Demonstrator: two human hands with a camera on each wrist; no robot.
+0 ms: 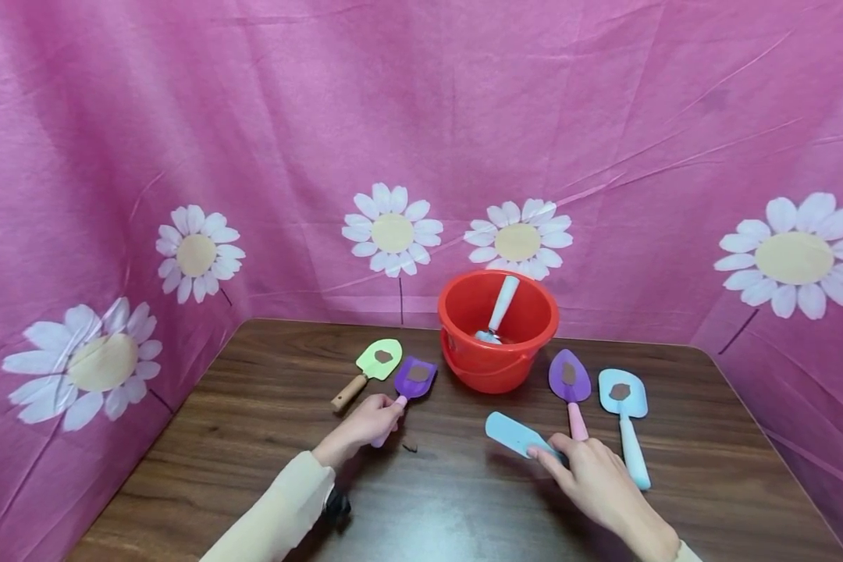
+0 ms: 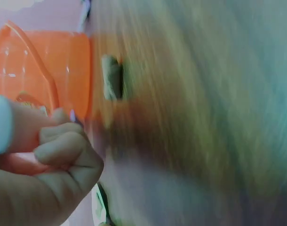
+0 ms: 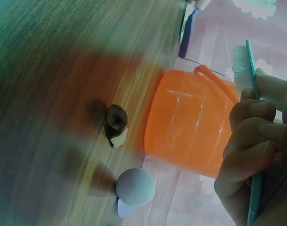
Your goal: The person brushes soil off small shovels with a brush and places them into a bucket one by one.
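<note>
My left hand [image 1: 374, 420] grips the pink handle of a purple square-bladed toy shovel [image 1: 427, 382], its blade bearing a brown patch. In the left wrist view the fingers curl round that handle [image 2: 28, 125]. My right hand [image 1: 593, 476] holds a light blue brush [image 1: 513, 435] above the table, and its pale bristles [image 3: 242, 66] show in the right wrist view. Behind and between the hands stands a red bucket [image 1: 492, 367], with a light blue-handled tool [image 1: 503, 304] leaning inside; that tool's lower end is partly hidden.
A green trowel [image 1: 368, 372] with a wooden handle lies left. On the right are a purple pointed trowel [image 1: 570, 382] and a light blue shovel [image 1: 625, 421], all with brown patches. A small dark bit [image 1: 410, 448] lies on the wooden table [image 1: 435, 499]. A pink flowered cloth [image 1: 421, 117] hangs behind.
</note>
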